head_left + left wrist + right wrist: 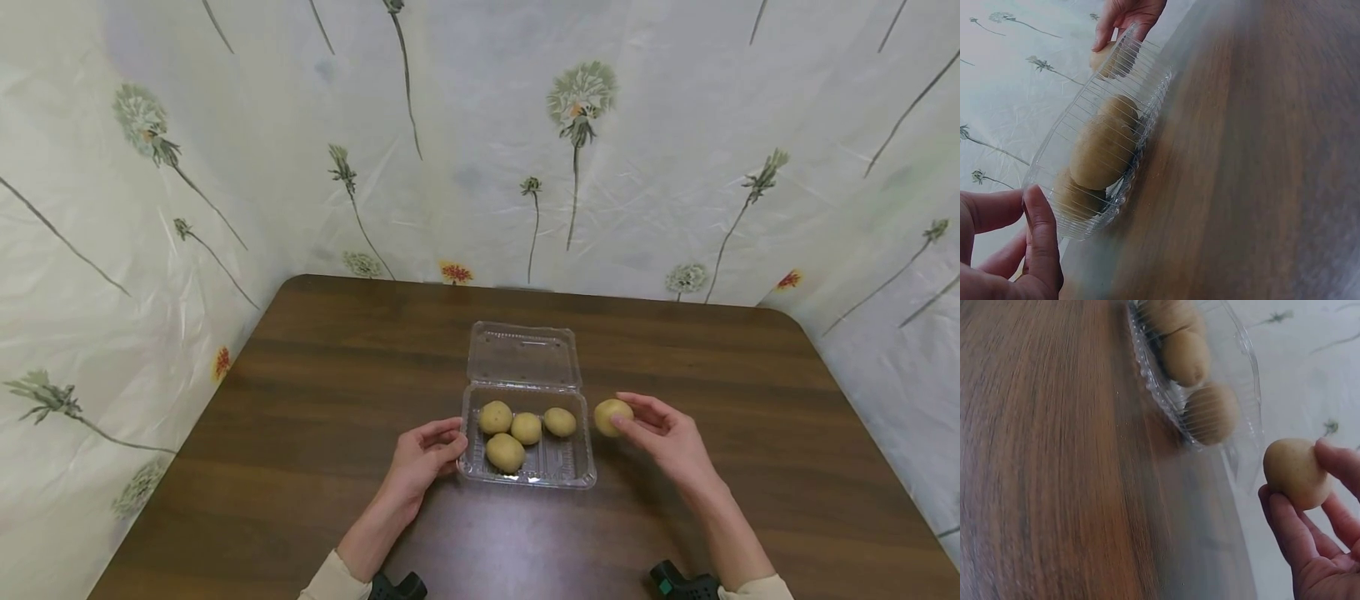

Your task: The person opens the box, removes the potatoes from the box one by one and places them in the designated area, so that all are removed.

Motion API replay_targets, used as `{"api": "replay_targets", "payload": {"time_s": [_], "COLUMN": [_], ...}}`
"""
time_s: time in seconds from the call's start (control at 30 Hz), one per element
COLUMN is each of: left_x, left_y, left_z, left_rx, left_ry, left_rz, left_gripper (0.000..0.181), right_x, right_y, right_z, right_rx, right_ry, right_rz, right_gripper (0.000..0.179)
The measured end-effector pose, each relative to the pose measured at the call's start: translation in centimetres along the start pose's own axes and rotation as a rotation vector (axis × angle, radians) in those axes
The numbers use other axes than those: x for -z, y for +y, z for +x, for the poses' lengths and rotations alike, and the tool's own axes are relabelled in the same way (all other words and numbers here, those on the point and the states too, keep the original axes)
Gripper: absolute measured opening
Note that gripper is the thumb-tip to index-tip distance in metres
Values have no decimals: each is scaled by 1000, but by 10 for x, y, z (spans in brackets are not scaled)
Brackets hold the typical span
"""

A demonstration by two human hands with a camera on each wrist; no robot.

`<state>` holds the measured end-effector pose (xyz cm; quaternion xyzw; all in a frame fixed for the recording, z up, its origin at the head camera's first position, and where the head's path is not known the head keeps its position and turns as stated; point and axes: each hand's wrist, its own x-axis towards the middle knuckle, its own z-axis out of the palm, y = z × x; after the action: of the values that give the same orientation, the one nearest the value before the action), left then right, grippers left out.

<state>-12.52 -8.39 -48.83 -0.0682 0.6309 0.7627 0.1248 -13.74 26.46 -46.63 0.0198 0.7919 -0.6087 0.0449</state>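
A clear plastic clamshell container [557,463] stands on the table with its lid [523,357] folded back, away from me. Inside lie several yellowish potatoes, among them a large one [506,452] at the front and a smaller one [560,422] at the right. My left hand [422,463] pinches the container's left rim between thumb and fingers. Just past the right wall, my right hand [678,446] holds another potato [1294,472] by thumb and fingertips. In the left wrist view, the ribbed clear wall stands in front of the potatoes.
The brown wood-grain table [360,358] has rounded far corners. Behind and beside it hangs pale plastic sheeting [480,167] printed with dandelions. A dark device [397,586] sits at my left wrist, and another [682,582] at my right.
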Motion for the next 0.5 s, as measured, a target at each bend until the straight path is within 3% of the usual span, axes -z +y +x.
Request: {"api": "replay_targets", "payload": {"time_s": [0.5], "left_x": [1], "left_y": [-2], "left_z": [1], "left_rx": [-3], "left_ry": [-1], "left_rz": [-11], "left_gripper": [40], "right_x": [7], "right_y": [5], "right_z": [4], "right_rx": [5], "right_ry": [7], "right_rz": [11], "right_gripper": [58]}}
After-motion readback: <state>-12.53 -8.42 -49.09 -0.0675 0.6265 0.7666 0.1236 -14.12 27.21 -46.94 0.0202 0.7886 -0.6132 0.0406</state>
